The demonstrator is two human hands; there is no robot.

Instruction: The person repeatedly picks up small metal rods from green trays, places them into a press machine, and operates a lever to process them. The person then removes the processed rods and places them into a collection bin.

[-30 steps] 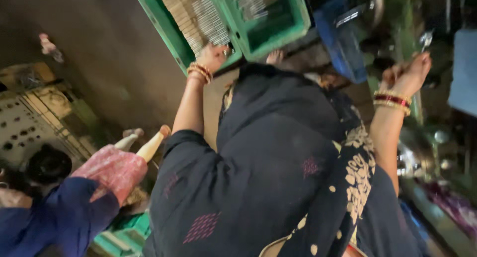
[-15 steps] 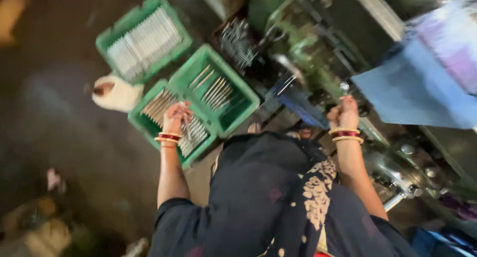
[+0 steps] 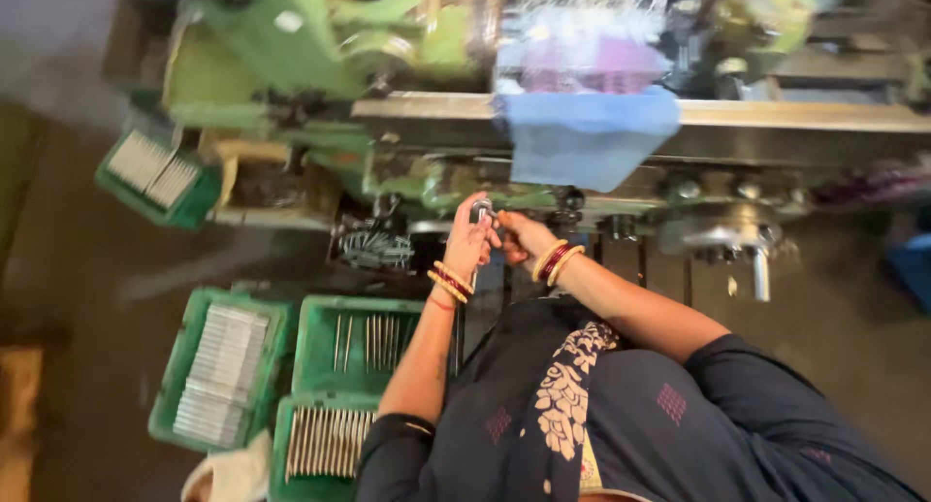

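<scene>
Both hands meet at the frame's centre: the left hand (image 3: 469, 242) pinches a small metal part (image 3: 481, 210) upright at its fingertips, while the right hand (image 3: 520, 236) closes beside it, steadying it in front of the green machine (image 3: 320, 56). Three green crates (image 3: 308, 352) of metal rods (image 3: 215, 371) sit lower left, within easy reach.

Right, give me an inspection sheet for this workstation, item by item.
Surface: dark floor below a green machine.
Job's things: small metal part held up at the machine.
Clutter: green crates of metal rods on the floor; blue cloth draped over the machine.
Grippers: left hand and right hand meet at the part; which fingers grip it cannot be told.
Cables: nothing seen.
Surroundings: blurred.
</scene>
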